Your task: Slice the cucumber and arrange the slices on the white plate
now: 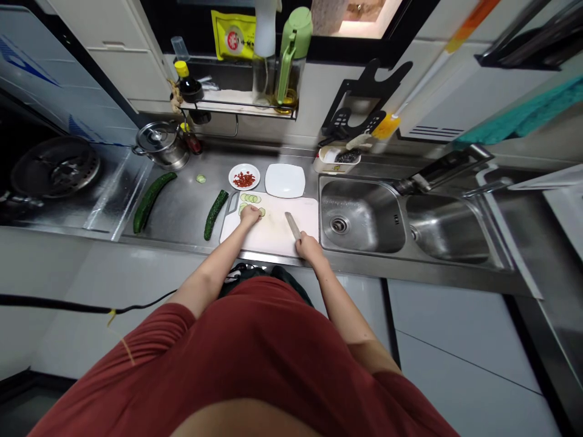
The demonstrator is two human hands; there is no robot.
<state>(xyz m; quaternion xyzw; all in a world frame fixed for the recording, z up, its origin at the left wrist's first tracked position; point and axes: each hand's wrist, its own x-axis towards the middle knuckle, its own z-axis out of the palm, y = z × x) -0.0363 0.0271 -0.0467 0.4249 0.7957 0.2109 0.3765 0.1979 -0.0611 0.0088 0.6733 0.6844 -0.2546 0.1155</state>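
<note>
We're on glinting, smooth steel along the counter (184,218), and we catch shiny metal in the sink (368,206)! Polished metal gleams from the pot (173,159); a duller sheen runs down the knife blade (292,225). We see matt, plastic-looking white on the cutting board (273,241), glossy white on the squarish plate (285,180), bumpy skin on the cucumber piece (215,215). Now cloth: soft, matt on the red shirt (264,340), rough-looking on the teal towel (523,114).

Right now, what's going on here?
Someone's right hand holds a knife over the cutting board; the left hand is at cucumber slices on the board's left side. A long cucumber and a shorter cucumber lie on the counter further left. Behind the board sit a round plate of red pieces and a squarish plate.
</note>
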